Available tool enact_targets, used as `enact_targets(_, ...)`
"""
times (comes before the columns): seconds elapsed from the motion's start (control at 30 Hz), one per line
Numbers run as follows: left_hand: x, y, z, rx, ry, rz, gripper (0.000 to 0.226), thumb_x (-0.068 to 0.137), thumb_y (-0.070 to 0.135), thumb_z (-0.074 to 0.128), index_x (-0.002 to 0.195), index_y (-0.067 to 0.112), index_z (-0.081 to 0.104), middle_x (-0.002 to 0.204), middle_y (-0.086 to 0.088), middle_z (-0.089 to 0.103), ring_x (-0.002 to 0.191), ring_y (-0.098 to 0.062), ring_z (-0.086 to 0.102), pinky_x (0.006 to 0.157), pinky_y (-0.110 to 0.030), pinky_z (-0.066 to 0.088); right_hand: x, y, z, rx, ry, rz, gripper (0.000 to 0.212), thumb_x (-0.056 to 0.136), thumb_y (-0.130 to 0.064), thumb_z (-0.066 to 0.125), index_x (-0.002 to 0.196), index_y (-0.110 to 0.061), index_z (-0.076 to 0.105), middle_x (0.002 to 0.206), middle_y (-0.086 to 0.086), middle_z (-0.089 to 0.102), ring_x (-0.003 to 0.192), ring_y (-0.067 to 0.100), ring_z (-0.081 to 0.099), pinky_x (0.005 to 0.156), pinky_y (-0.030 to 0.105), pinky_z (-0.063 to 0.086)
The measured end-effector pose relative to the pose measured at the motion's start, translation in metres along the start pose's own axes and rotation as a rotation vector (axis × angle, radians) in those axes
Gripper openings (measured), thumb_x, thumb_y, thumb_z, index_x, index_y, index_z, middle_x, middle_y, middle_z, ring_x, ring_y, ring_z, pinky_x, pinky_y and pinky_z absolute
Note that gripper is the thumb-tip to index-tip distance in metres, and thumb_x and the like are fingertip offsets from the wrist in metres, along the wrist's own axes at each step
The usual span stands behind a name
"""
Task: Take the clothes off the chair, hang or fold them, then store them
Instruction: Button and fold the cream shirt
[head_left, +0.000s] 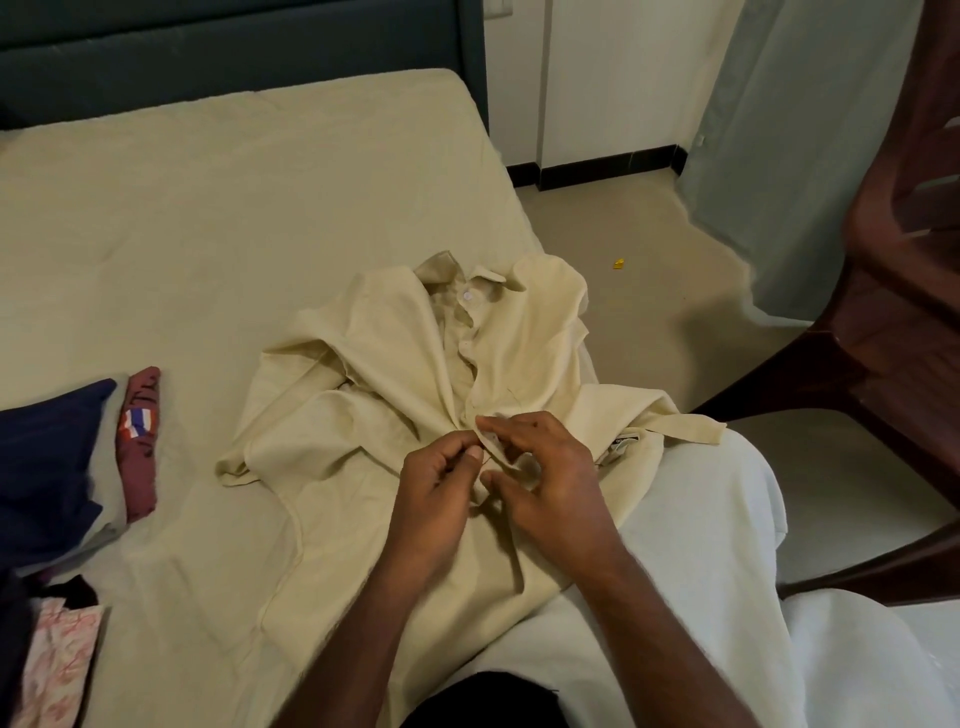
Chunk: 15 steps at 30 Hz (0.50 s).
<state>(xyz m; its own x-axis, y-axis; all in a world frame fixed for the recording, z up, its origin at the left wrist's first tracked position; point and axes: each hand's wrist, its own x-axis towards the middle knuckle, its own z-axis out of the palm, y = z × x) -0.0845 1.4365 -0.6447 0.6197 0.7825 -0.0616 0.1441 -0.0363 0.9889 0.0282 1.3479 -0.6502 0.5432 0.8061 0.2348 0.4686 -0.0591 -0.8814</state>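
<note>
A cream button-up shirt (395, 364) lies spread on the bed (208, 208), collar away from me, its lower part draped toward my lap. My left hand (436, 488) pinches the shirt's front edge between thumb and forefinger. My right hand (545, 478) pinches the facing edge of the placket right beside it. The two hands nearly touch at the lower buttons. A dark brown chair (904, 312) stands at the right with no clothes on the part I see.
Folded clothes lie at the bed's left: a navy piece (47, 457), a maroon piece (140, 441) and a pink patterned one (57, 665). A dark headboard (234, 47) is behind the bed. A pale curtain (789, 130) hangs right. A small yellow scrap (618, 263) lies on the floor.
</note>
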Motion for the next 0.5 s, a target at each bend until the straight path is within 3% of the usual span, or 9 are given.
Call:
enact_targets(0.13,0.006,-0.006,-0.027,0.309,-0.229,0.093,0.029,0.088,0.004,0.073,0.108,0.025,0.077,0.095,0.012,0.077,0.089,-0.004,0.07,0.081,-0.022,0.055,0.001,0.007,-0.003,-0.136,0.026,-0.017,0.058,0.071,0.012,0.071,0.121,-0.017,0.068,0.103,-0.008,0.064,0.093,0.004,0.061,0.085,0.018,0.051)
enact_targets(0.23,0.017,-0.01,-0.058,0.566,-0.218,0.153,0.02,0.08,0.011,0.081,0.094,0.026,0.08,0.086,0.021,0.074,0.083,-0.001,0.069,0.079,-0.033,0.056,0.004,0.01,-0.013,-0.217,0.149,-0.011,0.045,0.075,0.014,0.064,0.109,-0.014,0.07,0.092,-0.006,0.067,0.086,0.007,0.063,0.08,0.02,0.049)
enact_targets(0.3,0.027,-0.006,-0.078,0.67,-0.178,0.21,0.009,0.078,0.033,0.077,0.086,0.031,0.078,0.08,0.023,0.07,0.079,-0.002,0.065,0.076,-0.041,0.054,0.006,0.011,-0.022,-0.325,0.235,-0.057,0.034,0.075,0.012,0.065,0.099,-0.011,0.072,0.089,0.0,0.069,0.082,0.018,0.065,0.076,0.026,0.05)
enact_targets(0.37,0.036,-0.003,-0.097,0.788,-0.168,0.281,0.021,0.074,0.053,0.066,0.086,0.036,0.071,0.086,0.029,0.066,0.078,-0.001,0.059,0.075,-0.045,0.049,0.01,0.012,-0.031,-0.407,0.305,-0.064,0.03,0.073,0.013,0.063,0.093,-0.009,0.071,0.091,0.004,0.068,0.082,0.024,0.064,0.072,0.033,0.051)
enact_targets(0.5,0.049,0.004,-0.114,0.824,-0.203,0.316,0.019,0.083,0.055,0.058,0.08,0.036,0.062,0.088,0.017,0.063,0.085,-0.006,0.055,0.076,-0.048,0.046,0.015,0.019,-0.047,-0.526,0.398,-0.056,0.028,0.073,0.013,0.061,0.092,-0.007,0.066,0.095,0.004,0.061,0.081,0.02,0.056,0.067,0.026,0.036)
